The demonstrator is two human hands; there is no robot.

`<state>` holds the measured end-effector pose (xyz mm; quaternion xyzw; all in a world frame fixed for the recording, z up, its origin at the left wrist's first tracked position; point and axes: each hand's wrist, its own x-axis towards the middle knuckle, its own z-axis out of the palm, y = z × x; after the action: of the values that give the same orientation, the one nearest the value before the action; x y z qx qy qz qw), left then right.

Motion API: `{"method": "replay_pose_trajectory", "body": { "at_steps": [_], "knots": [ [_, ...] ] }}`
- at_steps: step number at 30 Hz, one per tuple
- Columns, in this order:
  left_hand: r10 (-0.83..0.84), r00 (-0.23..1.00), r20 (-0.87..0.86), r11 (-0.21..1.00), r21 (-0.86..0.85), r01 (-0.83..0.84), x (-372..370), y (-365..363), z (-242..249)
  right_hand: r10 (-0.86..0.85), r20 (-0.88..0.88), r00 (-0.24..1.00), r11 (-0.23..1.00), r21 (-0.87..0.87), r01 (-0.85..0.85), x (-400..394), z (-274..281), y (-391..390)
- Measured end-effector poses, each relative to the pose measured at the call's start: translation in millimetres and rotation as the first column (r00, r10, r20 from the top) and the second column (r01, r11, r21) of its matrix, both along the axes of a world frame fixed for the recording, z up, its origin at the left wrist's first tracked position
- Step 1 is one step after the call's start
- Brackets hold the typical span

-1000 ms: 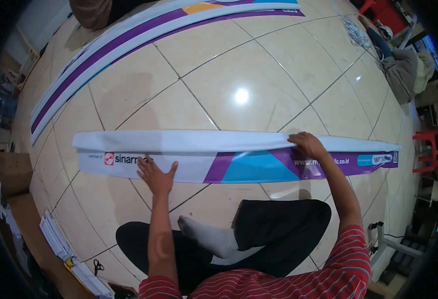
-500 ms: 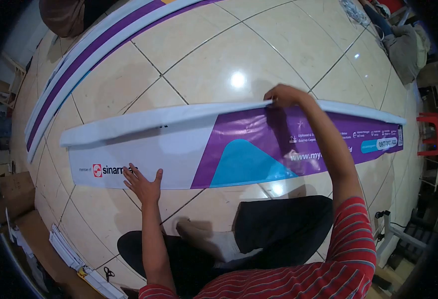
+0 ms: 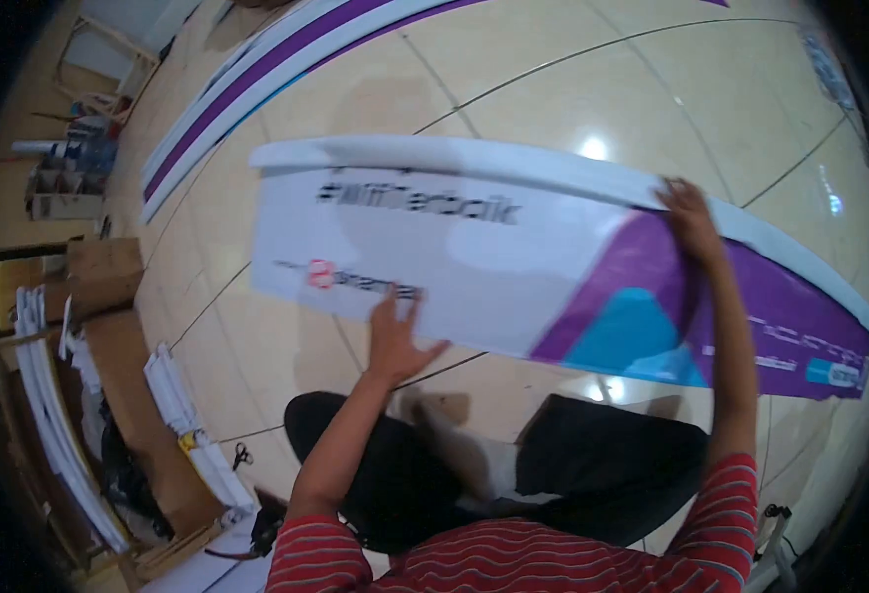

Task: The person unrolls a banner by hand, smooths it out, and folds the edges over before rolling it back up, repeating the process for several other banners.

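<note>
A long printed vinyl banner (image 3: 474, 267) lies across the tiled floor in front of me, white on the left and purple with a blue shape on the right. Its far edge (image 3: 385, 153) is rolled or folded over into a thick white strip. My left hand (image 3: 395, 341) rests at the near edge by the red logo lettering, fingers spread. At the far strip, right of the middle, my right hand (image 3: 690, 217) has its fingers curled over the roll. The picture is slightly blurred, and the fingertips of that hand are partly hidden.
Another purple-and-white banner strip (image 3: 286, 69) curves along the floor at the far left. Cardboard boxes (image 3: 103, 272) and white folded material (image 3: 192, 425) stand to my left, with scissors (image 3: 244, 454) close by. My crossed legs (image 3: 593, 469) are just below the banner.
The view has turned left. More of the banner's printed face shows, with the "#wifiTerbaik" lettering uncovered as the far strip moved away. My right hand stays on the strip, my left near the lower edge.
</note>
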<state>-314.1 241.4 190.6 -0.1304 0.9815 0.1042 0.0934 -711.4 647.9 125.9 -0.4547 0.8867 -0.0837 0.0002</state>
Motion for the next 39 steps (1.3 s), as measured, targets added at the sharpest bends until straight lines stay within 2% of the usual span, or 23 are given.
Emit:
{"method": "replay_pose_trajectory", "body": {
  "at_steps": [2, 3, 4, 5, 7, 8, 9, 10, 11, 12, 13, 14, 16, 18, 22, 24, 28, 30, 34, 35, 36, 38, 39],
  "knots": [
    [-0.334, 0.943, 0.002, 0.927, 0.182, 0.328, 2, 8, -4, -0.133, -0.081, 0.988, 0.987, 0.077, 0.139, -7, 12, 66],
    [-0.449, 0.889, -0.094, 0.865, 0.201, 0.459, -5, 18, -4, -0.266, -0.140, 0.954, 0.939, 0.187, 0.289, -8, 22, 99],
    [-0.555, 0.809, -0.194, 0.782, 0.209, 0.587, -15, 31, -4, -0.388, -0.215, 0.896, 0.852, 0.287, 0.437, -5, 27, 124],
    [-0.564, 0.779, -0.274, 0.744, 0.242, 0.623, -27, 47, -8, -0.398, -0.213, 0.893, 0.847, 0.290, 0.446, 4, 18, 139],
    [-0.577, 0.733, -0.360, 0.681, 0.284, 0.675, -50, 77, -22, -0.438, 0.106, 0.893, 0.884, -0.127, 0.449, 35, 5, 165],
    [-0.643, 0.615, -0.455, 0.632, 0.138, 0.763, -60, 91, -35, -0.500, 0.410, 0.763, 0.823, -0.049, 0.566, 84, 27, 121],
    [-0.699, 0.476, -0.533, 0.574, -0.020, 0.819, -69, 97, -44, -0.437, 0.421, 0.795, 0.870, -0.028, 0.493, 129, 16, 100],
    [-0.701, 0.458, -0.547, 0.556, -0.017, 0.831, -73, 100, -48, -0.212, 0.515, 0.830, 0.966, -0.014, 0.256, 167, 32, 63],
    [-0.746, 0.499, -0.441, 0.539, 0.041, 0.841, -78, 102, -51, -0.031, 0.544, 0.838, 0.999, 0.001, 0.037, 197, 40, 34],
    [-0.784, 0.526, -0.328, 0.527, 0.093, 0.845, -84, 105, -52, -0.152, 0.505, 0.849, 0.986, 0.138, 0.094, 237, 68, -14],
    [-0.783, 0.552, -0.287, 0.545, 0.112, 0.831, -87, 103, -42, -0.108, 0.476, 0.873, 0.989, 0.144, 0.044, 261, 78, -41],
    [-0.788, 0.539, -0.298, 0.532, 0.112, 0.839, -83, 102, -37, -0.062, 0.459, 0.886, 0.998, 0.021, 0.059, 278, 66, -54],
    [-0.748, 0.398, -0.532, 0.533, -0.124, 0.837, -74, 97, -29, -0.089, 0.360, 0.929, 0.994, -0.030, 0.107, 295, 45, -68],
    [-0.770, 0.397, -0.500, 0.509, -0.105, 0.855, -55, 76, -20, -0.015, 0.138, 0.990, 0.999, -0.026, 0.019, 300, 28, -74],
    [-0.757, 0.521, -0.394, 0.594, -0.084, 0.800, -26, 10, -18, -0.022, 0.077, 0.997, 0.995, -0.100, 0.030, 307, 44, -77],
    [-0.753, 0.558, -0.349, 0.623, -0.105, 0.775, -15, -27, -22, -0.010, 0.133, 0.991, 0.997, -0.078, 0.021, 307, 54, -77],
    [-0.577, 0.722, -0.381, 0.785, -0.018, 0.619, 0, -131, -31, -0.029, 0.143, 0.989, 0.994, -0.102, 0.044, 307, 46, -74],
    [-0.400, 0.865, -0.303, 0.844, 0.246, 0.476, 4, -166, -6, -0.010, 0.054, 0.998, 0.990, -0.143, 0.018, 305, 47, -75],
    [-0.354, 0.911, -0.213, 0.902, 0.181, 0.393, -1, -206, 1, -0.058, 0.161, 0.985, 0.976, -0.200, 0.090, 297, 51, -70],
    [-0.006, 0.998, -0.068, 0.779, 0.625, 0.047, -1, -214, -9, -0.100, 0.323, 0.941, 0.968, -0.187, 0.167, 292, 62, -70],
    [0.247, 0.942, 0.226, 0.391, 0.867, -0.310, -5, -213, -7, -0.137, 0.477, 0.868, 0.958, -0.159, 0.238, 285, 70, -70],
    [0.250, 0.921, 0.300, 0.393, 0.838, -0.380, -7, -214, 1, -0.153, 0.579, 0.801, 0.945, -0.153, 0.291, 273, 69, -64],
    [0.302, 0.910, 0.285, 0.417, 0.818, -0.395, -9, -212, 5, -0.214, 0.702, 0.679, 0.921, -0.087, 0.380, 267, 69, -63]
  ]
}}
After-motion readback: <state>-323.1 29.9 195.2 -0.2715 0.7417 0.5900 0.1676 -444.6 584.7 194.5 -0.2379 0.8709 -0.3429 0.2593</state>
